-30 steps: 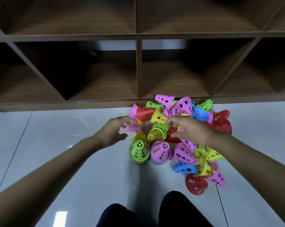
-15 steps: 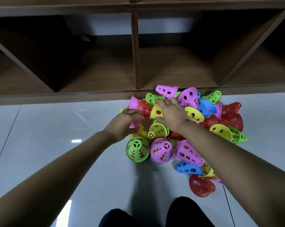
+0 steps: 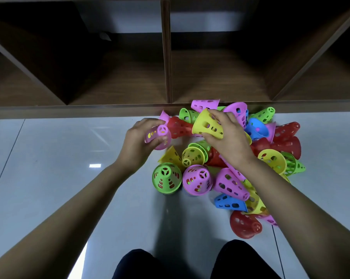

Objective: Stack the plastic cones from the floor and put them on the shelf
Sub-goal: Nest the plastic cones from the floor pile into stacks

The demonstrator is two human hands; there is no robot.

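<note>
A heap of perforated plastic cones (image 3: pixel 256 150) in pink, yellow, green, red and blue lies on the floor in front of the wooden shelf (image 3: pixel 117 93). My left hand (image 3: pixel 137 141) grips a pink cone (image 3: pixel 157 136) at the heap's left edge, its narrow end facing me. My right hand (image 3: pixel 228 135) holds a yellow cone (image 3: pixel 207 124) lifted above the pile, wide rim toward the left. Two short stacks stand upright near me, one topped green (image 3: pixel 166 178), one topped pink (image 3: pixel 197 182).
The shelf's low compartments open just behind the heap, split by a vertical divider (image 3: pixel 166 57). Grey glossy floor tiles (image 3: pixel 59 158) stretch to the left. My knees (image 3: pixel 190 262) show at the bottom edge. A red cone (image 3: pixel 244 225) lies nearest me on the right.
My right hand has lifted the yellow cone off the pile. My left hand has raised the pink cone clear of the heap. The camera has moved closer to the shelf.
</note>
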